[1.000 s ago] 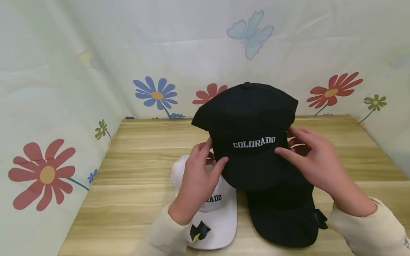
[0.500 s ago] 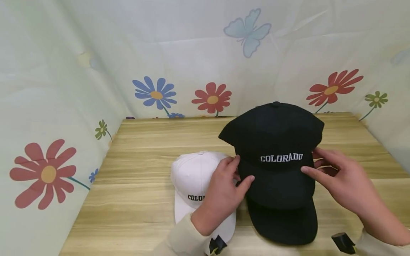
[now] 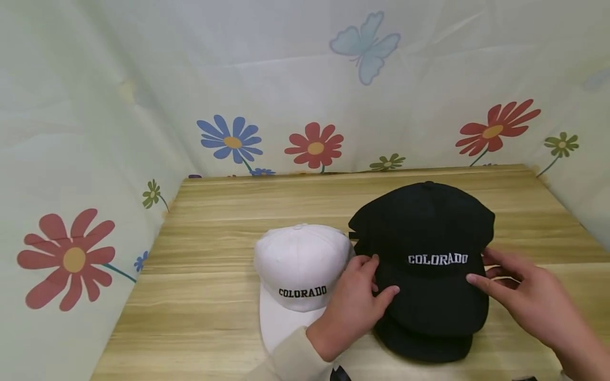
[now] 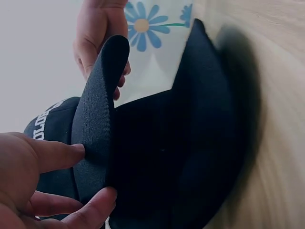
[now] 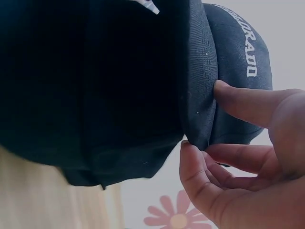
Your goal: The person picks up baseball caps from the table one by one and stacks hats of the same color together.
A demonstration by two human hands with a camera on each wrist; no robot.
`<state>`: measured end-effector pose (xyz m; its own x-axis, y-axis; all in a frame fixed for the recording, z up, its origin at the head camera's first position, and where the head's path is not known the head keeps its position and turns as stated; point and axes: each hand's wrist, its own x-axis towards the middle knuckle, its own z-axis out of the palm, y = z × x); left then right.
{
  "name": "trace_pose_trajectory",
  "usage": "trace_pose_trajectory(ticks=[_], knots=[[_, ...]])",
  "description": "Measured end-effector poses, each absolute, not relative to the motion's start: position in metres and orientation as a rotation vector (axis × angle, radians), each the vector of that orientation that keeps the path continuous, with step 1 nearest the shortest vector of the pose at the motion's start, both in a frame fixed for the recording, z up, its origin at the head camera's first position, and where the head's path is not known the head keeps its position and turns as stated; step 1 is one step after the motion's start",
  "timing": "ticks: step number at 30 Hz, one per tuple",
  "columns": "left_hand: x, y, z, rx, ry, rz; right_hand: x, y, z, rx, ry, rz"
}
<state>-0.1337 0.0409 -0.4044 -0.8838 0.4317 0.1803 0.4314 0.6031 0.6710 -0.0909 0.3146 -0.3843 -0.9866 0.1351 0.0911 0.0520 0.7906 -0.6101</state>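
Both hands hold a black baseball cap (image 3: 424, 227) by the two sides of its brim, white COLORADO lettering facing me. My left hand (image 3: 355, 304) pinches the left edge, thumb on top and fingers beneath. On the opposite edge, my right hand (image 3: 534, 296) does the same. Below lies a second black cap (image 3: 424, 348), its crown mostly hidden by the held one. The right wrist view shows thumb and fingertips at the brim (image 5: 200, 95). A gap separates the held brim (image 4: 97, 124) from the lower cap (image 4: 209, 124) in the left wrist view.
A white COLORADO cap (image 3: 300, 264) rests on the wooden table (image 3: 205, 296) left of the black caps, its brim partly behind my left hand and sleeve (image 3: 290, 357). A flower-printed curtain (image 3: 267, 69) closes off the back and sides.
Both hands have carried the upper black cap down and to the right, over the lower black cap. The white cap, earlier partly covered by the left hand, now shows its whole lettering.
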Motion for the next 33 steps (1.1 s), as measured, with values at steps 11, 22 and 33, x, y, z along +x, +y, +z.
trace_pose_trajectory(ticks=[11, 22, 33], knots=[[-0.128, 0.042, -0.423, 0.739, 2.788, 1.02, -0.087, 0.319, -0.413, -0.212, -2.993, 1.023], [-0.122, 0.042, -0.434, 0.707, 2.811, 0.861, -0.083, 0.317, -0.432, -0.181, -3.035, 1.025], [-0.12, 0.04, -0.442, 0.637, 2.816, 0.729, -0.08, 0.309, -0.445, -0.149, -3.087, 0.942]])
